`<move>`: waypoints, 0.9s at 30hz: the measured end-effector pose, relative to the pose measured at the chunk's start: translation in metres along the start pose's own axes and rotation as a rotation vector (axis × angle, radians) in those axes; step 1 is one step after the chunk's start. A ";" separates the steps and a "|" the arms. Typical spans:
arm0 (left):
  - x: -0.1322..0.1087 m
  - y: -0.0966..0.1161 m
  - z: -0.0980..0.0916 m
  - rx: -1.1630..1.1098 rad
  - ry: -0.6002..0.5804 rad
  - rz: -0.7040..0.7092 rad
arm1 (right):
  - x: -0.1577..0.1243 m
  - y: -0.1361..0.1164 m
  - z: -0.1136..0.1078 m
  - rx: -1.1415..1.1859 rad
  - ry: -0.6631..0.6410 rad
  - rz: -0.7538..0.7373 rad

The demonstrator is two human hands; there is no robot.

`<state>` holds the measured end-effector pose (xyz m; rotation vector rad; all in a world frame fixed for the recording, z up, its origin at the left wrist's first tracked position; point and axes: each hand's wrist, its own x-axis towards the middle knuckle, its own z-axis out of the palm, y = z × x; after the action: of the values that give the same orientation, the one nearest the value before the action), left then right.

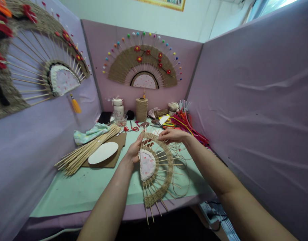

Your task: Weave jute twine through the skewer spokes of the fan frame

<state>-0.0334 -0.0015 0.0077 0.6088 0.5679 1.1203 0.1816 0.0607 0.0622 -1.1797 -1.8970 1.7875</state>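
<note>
A half-round woven fan [170,164] of thin sticks and twine stands on edge above the table, its straight side toward the left. My left hand [135,149] is closed around that straight side near the top, beside the pale patterned half-circle centre [147,164]. At the upper end of the woven band, my right hand [173,134] pinches with thumb and fingertips at the twine; the exact grip is partly hidden. Loose twine [188,182] hangs and loops on the table to the fan's right. Bare stick ends stick out past the band.
Left on the table lie a bundle of sticks [93,147], a white oval card [103,153] and brown cardboard [121,144]. A twine spool [141,109], white bottle [118,108], red-handled scissors [135,129] and red strips [186,125] sit farther back. Finished fans hang on the partitions.
</note>
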 end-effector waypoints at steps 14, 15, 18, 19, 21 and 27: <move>0.005 -0.003 0.001 -0.027 0.214 0.198 | 0.002 0.008 0.005 0.030 0.032 0.022; 0.005 -0.003 0.001 -0.033 0.215 0.200 | 0.002 0.008 0.004 0.029 0.034 0.023; 0.006 -0.002 0.000 -0.070 0.243 0.204 | 0.003 0.009 0.004 0.015 0.037 0.030; 0.007 -0.002 0.000 -0.078 0.266 0.204 | 0.004 0.009 0.004 0.009 0.034 0.030; 0.008 -0.002 0.000 -0.071 0.323 0.200 | 0.004 0.010 0.004 -0.003 0.025 0.030; 0.009 0.000 0.002 -0.046 0.408 0.193 | 0.001 0.012 0.006 -0.020 0.015 0.002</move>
<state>-0.0286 0.0064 0.0080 0.3999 0.8428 1.4501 0.1805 0.0561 0.0499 -1.1989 -1.9105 1.7599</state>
